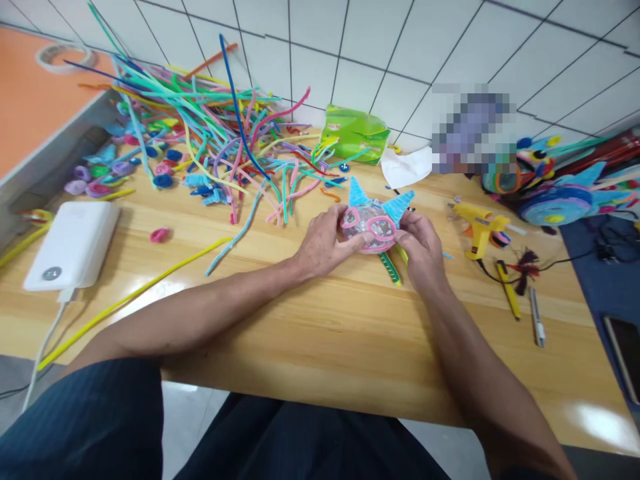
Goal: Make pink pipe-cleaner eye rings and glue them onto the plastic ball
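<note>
Between my hands is a small craft figure (371,227) with a clear, glittery round body, two pink rings on its front and two blue pipe-cleaner points on top. My left hand (327,241) wraps its left side, thumb pressed along the lower front. On the other side, my right hand (424,252) grips the figure's right edge with bent fingers; some fingertips are hidden behind it. A green and yellow striped strip (390,269) sticks out below the body, near my right thumb. Whether it is joined to the figure I cannot tell.
A big heap of pipe cleaners (200,127) spreads at the back left. A white power bank (73,245) lies at left. A yellow glue gun (479,228), yellow cutter (509,291) and marker (537,319) lie at right. Tiled wall (320,40) bounds the back.
</note>
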Demonstrator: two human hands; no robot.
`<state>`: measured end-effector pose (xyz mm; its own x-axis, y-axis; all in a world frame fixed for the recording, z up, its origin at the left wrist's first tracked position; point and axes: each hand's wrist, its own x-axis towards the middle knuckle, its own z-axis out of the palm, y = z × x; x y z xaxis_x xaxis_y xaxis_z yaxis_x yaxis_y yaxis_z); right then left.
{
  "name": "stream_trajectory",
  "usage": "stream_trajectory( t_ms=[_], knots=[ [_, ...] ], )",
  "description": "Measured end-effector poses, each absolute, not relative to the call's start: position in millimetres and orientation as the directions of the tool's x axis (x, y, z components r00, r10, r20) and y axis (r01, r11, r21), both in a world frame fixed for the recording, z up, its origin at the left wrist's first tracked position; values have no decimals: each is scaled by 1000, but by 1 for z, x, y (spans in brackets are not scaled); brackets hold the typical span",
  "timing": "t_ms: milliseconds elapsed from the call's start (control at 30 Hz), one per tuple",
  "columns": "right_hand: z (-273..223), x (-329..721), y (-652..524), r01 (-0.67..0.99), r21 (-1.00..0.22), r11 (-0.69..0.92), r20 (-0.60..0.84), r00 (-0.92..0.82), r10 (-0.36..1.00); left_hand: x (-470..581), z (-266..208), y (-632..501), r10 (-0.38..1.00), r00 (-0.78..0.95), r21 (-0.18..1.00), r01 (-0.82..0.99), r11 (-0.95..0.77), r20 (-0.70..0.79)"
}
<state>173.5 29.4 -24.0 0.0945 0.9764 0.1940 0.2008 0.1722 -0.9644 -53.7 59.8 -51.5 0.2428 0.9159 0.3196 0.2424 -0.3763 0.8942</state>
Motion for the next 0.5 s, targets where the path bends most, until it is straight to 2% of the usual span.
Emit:
stream_trajectory(
  t_ms=[100,233,367,500],
  knots=[
    [-23,174,29,166,-972,168,181,69,981,-52,-49,59,918,276,919,192,-344,286],
    [-27,174,32,76,-981,177,181,52,982,-52,-47,58,906,246,923,86,-374,345],
    [-32,174,35,0,-988,157,157,73,985,-54,-45,58,861,256,871,111,-478,439],
    [-36,175,36,1,-990,144,144,79,987,-52,-45,58,877,265,886,131,-445,401]
  ],
)
